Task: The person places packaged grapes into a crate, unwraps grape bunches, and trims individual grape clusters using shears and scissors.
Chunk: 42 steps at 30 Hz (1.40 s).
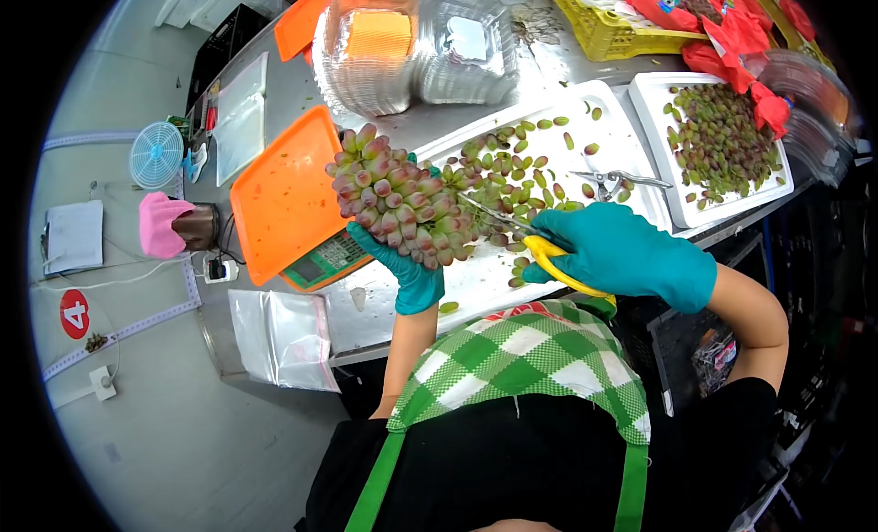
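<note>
A large bunch of grapes [393, 198], green flushed with pink, rests in my left hand [402, 267], which wears a teal glove and grips it from below and behind. My right hand [622, 250], gloved the same way, is closed on yellow-handled scissors [558, 257]. Their blades point left and reach the right side of the bunch; whether they touch a stem I cannot make out. Beneath both hands lies a white foam tray [631, 139] with many loose grapes [521, 171]. Metal pruning shears [617, 180] lie on that tray, beyond my right hand.
An orange-topped scale [288, 193] stands left of the bunch. Stacked clear plastic boxes [412, 52] are behind. On the right sit another foam tray [677, 189] of grapes and a yellow crate [594, 29]. Plastic bags [282, 335] hang over the front left edge.
</note>
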Motion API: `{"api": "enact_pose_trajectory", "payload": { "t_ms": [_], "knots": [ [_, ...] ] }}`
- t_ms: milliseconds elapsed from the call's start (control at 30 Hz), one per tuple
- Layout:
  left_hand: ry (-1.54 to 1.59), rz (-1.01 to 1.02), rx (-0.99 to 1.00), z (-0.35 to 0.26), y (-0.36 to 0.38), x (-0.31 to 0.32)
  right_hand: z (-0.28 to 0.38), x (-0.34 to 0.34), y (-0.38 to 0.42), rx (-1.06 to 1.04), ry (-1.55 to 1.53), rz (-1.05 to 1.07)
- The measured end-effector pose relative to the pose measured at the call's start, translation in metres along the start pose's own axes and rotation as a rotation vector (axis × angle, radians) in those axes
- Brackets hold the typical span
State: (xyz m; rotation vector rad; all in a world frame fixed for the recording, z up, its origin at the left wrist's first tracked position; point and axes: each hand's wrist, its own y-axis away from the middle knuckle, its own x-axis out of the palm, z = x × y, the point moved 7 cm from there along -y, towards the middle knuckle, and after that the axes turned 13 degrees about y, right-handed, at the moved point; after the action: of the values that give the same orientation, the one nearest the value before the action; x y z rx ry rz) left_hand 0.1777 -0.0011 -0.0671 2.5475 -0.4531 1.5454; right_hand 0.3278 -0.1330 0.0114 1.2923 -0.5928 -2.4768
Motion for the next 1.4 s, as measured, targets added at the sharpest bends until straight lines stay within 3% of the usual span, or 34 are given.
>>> {"api": "enact_pose_trajectory", "payload": {
  "t_ms": [67,167,267,367,700,800,867,933,1000,1067,1133,1267,1367,1400],
  "knots": [
    [0.040,-0.023,-0.021,-0.001,-0.002,-0.009,0.000,0.003,0.003,-0.041,-0.061,0.005],
    [0.361,0.028,-0.134,0.011,-0.005,-0.011,0.004,0.006,0.007,-0.073,-0.001,0.001],
    [0.399,0.230,-0.161,0.012,-0.005,-0.019,0.012,0.007,0.008,-0.144,0.013,0.033],
    [0.234,0.182,-0.198,0.014,0.000,0.005,0.017,0.008,0.006,-0.145,0.112,0.054],
    [0.019,-0.064,-0.237,0.017,0.018,-0.034,0.032,0.001,-0.003,-0.219,0.584,-0.046],
    [0.034,-0.077,-0.266,0.020,0.022,-0.033,0.044,-0.004,0.003,-0.440,0.623,-0.313],
    [0.076,-0.066,-0.301,0.023,0.023,-0.040,0.045,-0.008,0.000,-0.386,0.587,-0.224],
    [0.204,-0.240,-0.334,0.024,0.024,-0.043,0.042,-0.010,-0.005,-0.359,0.540,-0.193],
    [0.154,-0.199,-0.323,0.021,0.022,-0.032,0.037,-0.010,-0.009,-0.358,0.482,-0.220],
    [-0.075,0.055,-0.263,0.017,0.018,-0.011,0.035,-0.015,-0.007,-0.318,0.493,-0.154],
    [-0.141,-0.014,-0.229,0.014,0.018,-0.015,0.032,-0.021,-0.003,-0.350,0.453,-0.167],
    [-0.176,-0.062,-0.239,0.009,0.016,-0.029,0.019,-0.037,0.013,-0.220,0.398,-0.061],
    [-0.197,-0.063,-0.296,0.009,0.015,-0.035,0.011,-0.044,0.014,-0.131,-0.124,-0.123],
    [-0.208,-0.063,-0.323,0.012,0.016,-0.037,-0.011,-0.019,0.002,-0.106,-0.574,-0.133]
  ]
}}
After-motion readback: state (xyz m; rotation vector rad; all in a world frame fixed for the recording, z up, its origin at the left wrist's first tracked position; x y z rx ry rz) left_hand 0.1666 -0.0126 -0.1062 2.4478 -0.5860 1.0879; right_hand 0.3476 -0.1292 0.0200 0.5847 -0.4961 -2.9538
